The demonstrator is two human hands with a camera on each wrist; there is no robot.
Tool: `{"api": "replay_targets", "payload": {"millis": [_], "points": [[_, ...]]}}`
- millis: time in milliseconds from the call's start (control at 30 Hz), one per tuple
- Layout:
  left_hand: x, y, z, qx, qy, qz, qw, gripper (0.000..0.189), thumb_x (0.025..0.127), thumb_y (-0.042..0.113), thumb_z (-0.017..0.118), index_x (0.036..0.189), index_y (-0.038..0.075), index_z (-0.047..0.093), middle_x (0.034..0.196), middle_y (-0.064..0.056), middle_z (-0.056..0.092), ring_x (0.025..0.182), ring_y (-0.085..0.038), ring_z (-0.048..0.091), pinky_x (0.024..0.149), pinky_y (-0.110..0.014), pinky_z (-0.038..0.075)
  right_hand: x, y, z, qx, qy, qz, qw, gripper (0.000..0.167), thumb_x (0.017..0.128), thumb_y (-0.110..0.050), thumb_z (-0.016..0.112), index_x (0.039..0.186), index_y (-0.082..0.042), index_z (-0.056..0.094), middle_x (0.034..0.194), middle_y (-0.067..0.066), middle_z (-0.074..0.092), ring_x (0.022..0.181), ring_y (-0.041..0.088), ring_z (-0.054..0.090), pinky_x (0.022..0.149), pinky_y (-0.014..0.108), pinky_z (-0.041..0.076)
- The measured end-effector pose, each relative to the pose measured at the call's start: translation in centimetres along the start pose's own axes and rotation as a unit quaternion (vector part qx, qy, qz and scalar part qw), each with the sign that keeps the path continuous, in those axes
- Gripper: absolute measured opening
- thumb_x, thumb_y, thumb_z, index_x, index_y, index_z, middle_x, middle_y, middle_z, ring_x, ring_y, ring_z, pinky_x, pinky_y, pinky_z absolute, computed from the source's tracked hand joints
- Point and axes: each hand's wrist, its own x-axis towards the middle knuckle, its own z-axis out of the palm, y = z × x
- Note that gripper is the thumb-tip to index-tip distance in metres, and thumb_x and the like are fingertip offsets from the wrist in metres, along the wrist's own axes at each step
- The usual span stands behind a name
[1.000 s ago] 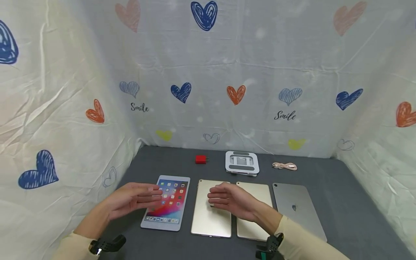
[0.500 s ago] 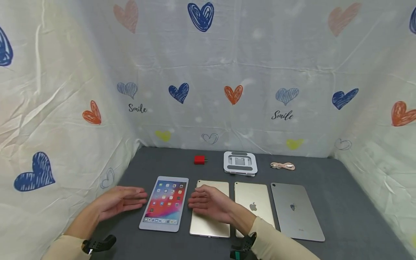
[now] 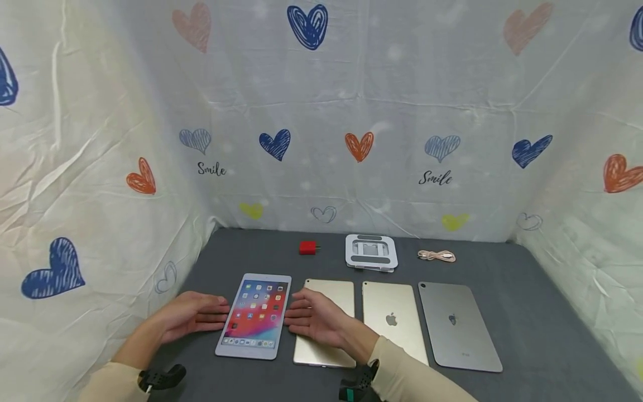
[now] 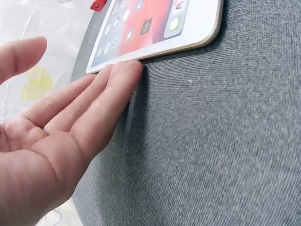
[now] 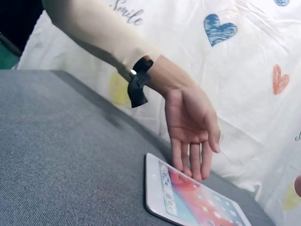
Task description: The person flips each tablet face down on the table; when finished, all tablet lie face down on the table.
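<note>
A white tablet [image 3: 253, 340] with a lit screen of app icons lies face up on the grey tabletop. My left hand [image 3: 191, 317] is at its left side, fingers straight and palm turned inward; in the left wrist view its fingertips [image 4: 127, 68] meet the tablet's edge. On the opposite side my right hand [image 3: 321, 319] reaches across a gold tablet [image 3: 334, 287], fingertips right at the white tablet's right edge. The right wrist view shows the left hand [image 5: 190, 117] across the white tablet [image 5: 157, 188]. Part of the gold tablet is hidden under the right hand.
Farther right lie a second gold tablet [image 3: 392, 298] and a grey tablet [image 3: 459, 335], backs up. Along the back are a red charger plug [image 3: 308, 247], a white folded stand [image 3: 372, 253] and a coiled pink cable [image 3: 436, 255]. A heart-printed curtain [image 3: 321, 184] encloses the table.
The left hand has drawn back from over the white tablet's screen to its left edge. My right hand has moved left across the gold tablet to the white tablet's right edge.
</note>
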Motion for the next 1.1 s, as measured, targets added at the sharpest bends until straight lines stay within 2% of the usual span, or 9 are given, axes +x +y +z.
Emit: {"api": "replay_targets", "payload": {"millis": [333, 467, 567, 800, 967, 1100], "points": [[0.6, 0.5, 1.6, 0.044, 0.048, 0.0, 0.9979, 0.055, 0.111, 0.023, 0.065, 0.145, -0.02, 0.055, 0.135, -0.028, 0.072, 0.109, -0.028, 0.08, 0.096, -0.045, 0.068, -0.2, 0.0, 0.0, 0.019, 0.015, 0.003, 0.9997, 0.077, 0.101, -0.032, 0.061, 0.153, 0.021, 0.04, 0.153, 0.036, 0.053, 0.144, 0.048, 0.058, 0.13, 0.056, 0.041], [0.8, 1.0, 2.6, 0.075, 0.062, 0.003, 0.9952, 0.053, 0.109, 0.02, 0.066, 0.144, -0.02, 0.057, 0.13, -0.027, 0.074, 0.106, -0.03, 0.08, 0.094, -0.045, 0.069, -0.4, -0.3, 0.0, 0.038, 0.022, 0.01, 0.999, 0.079, 0.1, -0.039, 0.061, 0.15, 0.02, 0.043, 0.15, 0.035, 0.053, 0.143, 0.046, 0.057, 0.131, 0.054, 0.04], [1.2, 1.2, 3.3, 0.089, 0.066, 0.007, 0.9939, 0.05, 0.109, 0.018, 0.067, 0.142, -0.019, 0.059, 0.126, -0.025, 0.076, 0.104, -0.03, 0.08, 0.092, -0.046, 0.069, -0.6, -0.6, 0.0, 0.033, 0.028, 0.012, 0.999, 0.08, 0.1, -0.044, 0.06, 0.149, 0.017, 0.046, 0.145, 0.032, 0.054, 0.138, 0.042, 0.057, 0.131, 0.054, 0.041], [2.0, 1.1, 4.9, 0.094, 0.057, 0.019, 0.9938, 0.044, 0.109, 0.016, 0.066, 0.137, -0.018, 0.063, 0.12, -0.021, 0.078, 0.101, -0.029, 0.079, 0.091, -0.046, 0.069, -1.1, -0.8, -0.7, 0.021, 0.014, 0.008, 0.9997, 0.085, 0.101, -0.051, 0.055, 0.157, 0.012, 0.042, 0.146, 0.027, 0.055, 0.135, 0.038, 0.055, 0.129, 0.054, 0.042], [2.2, 1.4, 6.4, 0.092, 0.04, 0.032, 0.9944, 0.042, 0.109, 0.016, 0.066, 0.134, -0.017, 0.065, 0.122, -0.022, 0.077, 0.102, -0.029, 0.079, 0.093, -0.049, 0.069, -2.0, -1.2, -1.6, 0.043, -0.016, 0.003, 0.9989, 0.087, 0.104, -0.052, 0.054, 0.161, 0.011, 0.034, 0.155, 0.03, 0.051, 0.141, 0.041, 0.055, 0.13, 0.059, 0.041], [2.4, 1.6, 7.5, 0.09, 0.023, 0.037, 0.995, 0.041, 0.109, 0.017, 0.067, 0.133, -0.017, 0.066, 0.122, -0.023, 0.077, 0.103, -0.029, 0.079, 0.095, -0.049, 0.068, -3.2, -1.9, -2.4, 0.038, -0.031, 0.0, 0.9988, 0.089, 0.105, -0.051, 0.052, 0.164, 0.011, 0.029, 0.161, 0.032, 0.046, 0.146, 0.043, 0.054, 0.131, 0.06, 0.039]]}}
